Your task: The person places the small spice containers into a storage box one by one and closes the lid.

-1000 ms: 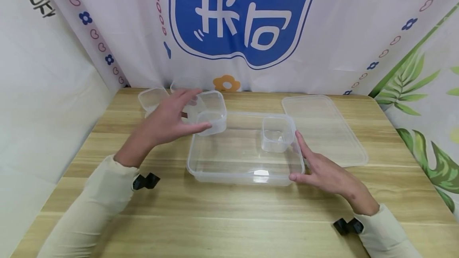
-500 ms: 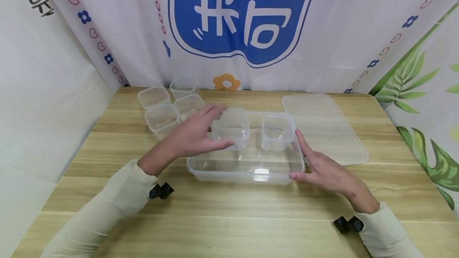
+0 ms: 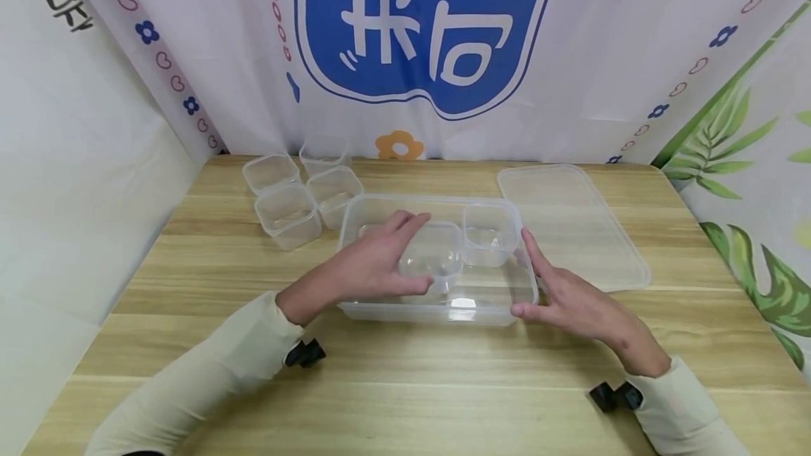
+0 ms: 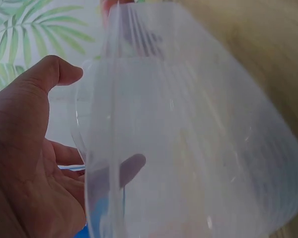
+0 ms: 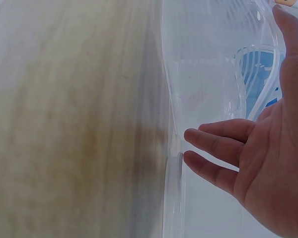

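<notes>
My left hand (image 3: 376,262) reaches down over a large clear plastic box (image 3: 437,316) and holds a small clear square container (image 3: 437,245) between thumb and fingers. In the left wrist view, the thumb is at the small container's edge and a fingertip (image 4: 133,167) shows through the plastic. A second small container (image 3: 491,257) sits in the box's back right corner. My right hand (image 3: 573,301) rests against the box's right end, thumb by the front corner. In the right wrist view its fingers (image 5: 213,144) extend, nearly straight, along the outer wall.
Several small clear containers (image 3: 291,220) stand grouped at the table's back left. A flat clear lid (image 3: 576,231) lies right of the box, behind my right hand. The wooden table (image 3: 405,385) ends at a printed cloth (image 3: 355,125) along the back.
My left hand has carried the small container rightward from the box's back left edge and down into the box, left of the other one. The right hand has stayed in place.
</notes>
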Tool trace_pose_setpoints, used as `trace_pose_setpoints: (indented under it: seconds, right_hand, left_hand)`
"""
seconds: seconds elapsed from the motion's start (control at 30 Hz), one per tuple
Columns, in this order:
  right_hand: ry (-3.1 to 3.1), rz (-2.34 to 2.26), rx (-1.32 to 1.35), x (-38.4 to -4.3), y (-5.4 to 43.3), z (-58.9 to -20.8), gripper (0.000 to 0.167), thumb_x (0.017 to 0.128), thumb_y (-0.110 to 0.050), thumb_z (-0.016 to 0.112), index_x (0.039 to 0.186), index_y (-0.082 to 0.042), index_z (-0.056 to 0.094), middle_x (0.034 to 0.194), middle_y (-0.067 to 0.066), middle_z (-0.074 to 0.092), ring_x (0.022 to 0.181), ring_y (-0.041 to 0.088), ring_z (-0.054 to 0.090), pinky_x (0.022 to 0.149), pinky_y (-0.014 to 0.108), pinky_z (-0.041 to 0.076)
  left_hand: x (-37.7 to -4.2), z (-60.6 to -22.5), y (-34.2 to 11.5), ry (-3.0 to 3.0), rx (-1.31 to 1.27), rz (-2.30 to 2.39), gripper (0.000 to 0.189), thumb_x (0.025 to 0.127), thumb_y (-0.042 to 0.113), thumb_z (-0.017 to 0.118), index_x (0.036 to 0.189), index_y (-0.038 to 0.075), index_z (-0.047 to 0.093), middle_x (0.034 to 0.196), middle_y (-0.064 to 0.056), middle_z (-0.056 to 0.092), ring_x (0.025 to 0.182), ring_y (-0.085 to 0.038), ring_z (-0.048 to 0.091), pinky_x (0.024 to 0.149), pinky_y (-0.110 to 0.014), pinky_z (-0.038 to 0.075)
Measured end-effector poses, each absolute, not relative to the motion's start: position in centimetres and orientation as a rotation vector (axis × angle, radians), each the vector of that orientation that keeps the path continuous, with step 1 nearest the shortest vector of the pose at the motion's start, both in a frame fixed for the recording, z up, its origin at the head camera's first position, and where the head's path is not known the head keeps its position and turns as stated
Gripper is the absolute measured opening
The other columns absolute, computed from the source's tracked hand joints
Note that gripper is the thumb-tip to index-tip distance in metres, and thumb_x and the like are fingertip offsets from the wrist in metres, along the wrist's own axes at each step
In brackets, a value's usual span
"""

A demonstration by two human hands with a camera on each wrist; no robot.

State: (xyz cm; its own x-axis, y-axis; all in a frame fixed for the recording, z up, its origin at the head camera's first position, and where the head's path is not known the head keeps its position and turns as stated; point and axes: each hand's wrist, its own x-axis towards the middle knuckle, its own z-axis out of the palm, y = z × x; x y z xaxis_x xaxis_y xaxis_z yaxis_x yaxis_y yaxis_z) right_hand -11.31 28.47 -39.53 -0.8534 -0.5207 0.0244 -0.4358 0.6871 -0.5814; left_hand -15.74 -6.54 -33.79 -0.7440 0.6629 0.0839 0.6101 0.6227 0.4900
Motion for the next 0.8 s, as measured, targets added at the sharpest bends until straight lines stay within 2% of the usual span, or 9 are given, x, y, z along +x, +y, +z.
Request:
trace_pose_setpoints:
  seconds: [0.13, 0.37, 0.6, 0.8]
  right_hand:
    - [2.749, -0.897, -0.782, -11.3, 28.5, -39.5, 0.114, 0.096, -0.042, 0.074, 0.164, -0.020, -0.015, 0.157, 0.035, 0.030, 0.135, 0.047, 0.047, 0.107, 0.062, 0.039]
    - [2.750, -0.898, -0.781, -11.3, 28.4, -39.5, 0.114, 0.096, -0.042, 0.074, 0.164, -0.020, -0.015, 0.156, 0.035, 0.030, 0.134, 0.046, 0.047, 0.106, 0.062, 0.040]
    - [2.729, -0.921, -0.789, -11.3, 28.4, -39.5, 0.114, 0.096, -0.040, 0.074, 0.164, -0.017, -0.014, 0.157, 0.034, 0.029, 0.137, 0.046, 0.044, 0.108, 0.063, 0.038]
    - [2.731, -0.920, -0.781, -11.3, 28.4, -39.5, 0.114, 0.096, -0.040, 0.074, 0.164, -0.020, -0.015, 0.159, 0.033, 0.026, 0.138, 0.046, 0.043, 0.108, 0.063, 0.037]
  left_hand:
    - [-15.4, -34.3, -5.7, 2.725, 1.066, 0.738, 0.099, 0.086, 0.053, 0.074, 0.160, 0.004, 0.031, 0.141, -0.015, 0.048, 0.097, -0.022, 0.062, 0.083, -0.039, 0.057]
    - [-15.0, -34.8, -4.5, 2.686, 1.065, 0.736, 0.098, 0.087, 0.060, 0.073, 0.159, 0.007, 0.033, 0.145, -0.011, 0.047, 0.102, -0.021, 0.063, 0.090, -0.039, 0.055]
    - [-14.8, -35.4, -3.5, 2.684, 1.095, 0.733, 0.095, 0.088, 0.062, 0.072, 0.157, 0.007, 0.037, 0.142, -0.008, 0.047, 0.094, -0.016, 0.061, 0.087, -0.036, 0.055]
    - [-14.6, -35.7, -2.6, 2.672, 1.142, 0.747, 0.096, 0.089, 0.064, 0.070, 0.157, 0.005, 0.037, 0.141, -0.008, 0.047, 0.093, -0.016, 0.061, 0.085, -0.035, 0.056]
